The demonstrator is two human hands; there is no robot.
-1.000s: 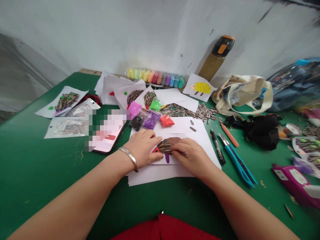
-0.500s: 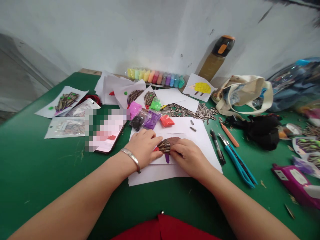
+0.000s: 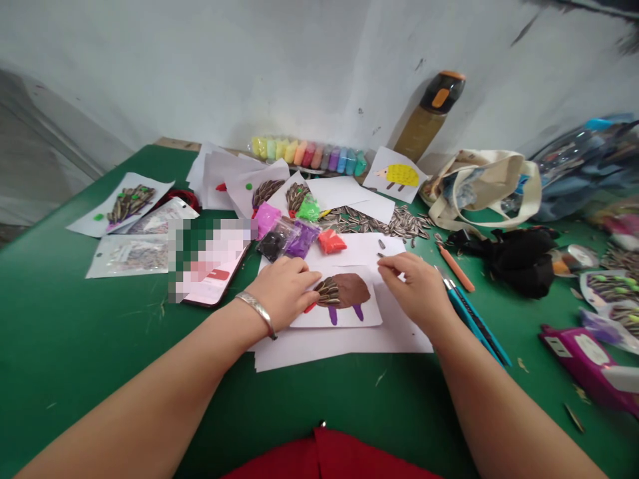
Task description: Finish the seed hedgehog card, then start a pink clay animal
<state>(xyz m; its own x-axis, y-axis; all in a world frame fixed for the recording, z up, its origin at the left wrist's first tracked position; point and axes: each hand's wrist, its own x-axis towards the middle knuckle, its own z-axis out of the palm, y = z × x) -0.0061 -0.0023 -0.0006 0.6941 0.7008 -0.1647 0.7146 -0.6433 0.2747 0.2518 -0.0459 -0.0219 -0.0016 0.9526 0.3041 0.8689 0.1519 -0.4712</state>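
A white card (image 3: 369, 314) lies on a stack of paper. It bears a brown clay hedgehog-like body (image 3: 355, 290), purple legs (image 3: 358, 312) and a red end; sunflower seeds (image 3: 328, 291) cover the left part of the body. My left hand (image 3: 282, 289) rests on the card's left side, fingers stretched and thumb apart, partly hiding the red end. To the card's upper right, my right hand (image 3: 414, 286) pinches a sunflower seed (image 3: 381, 255) between thumb and forefinger. Another loose seed (image 3: 382, 244) lies just beyond it on the paper.
Clay packets (image 3: 302, 238) and a seed pile (image 3: 399, 223) lie behind the card. A phone (image 3: 212, 273) is to the left. On the right are a blue utility knife (image 3: 479, 322), an orange-handled tool (image 3: 456, 267) and a purple device (image 3: 589, 366). A bottle (image 3: 429, 113) stands behind.
My right hand has moved from the clay body up and right to a loose seed, uncovering the brown body and second purple leg. My left hand has stayed on the card.
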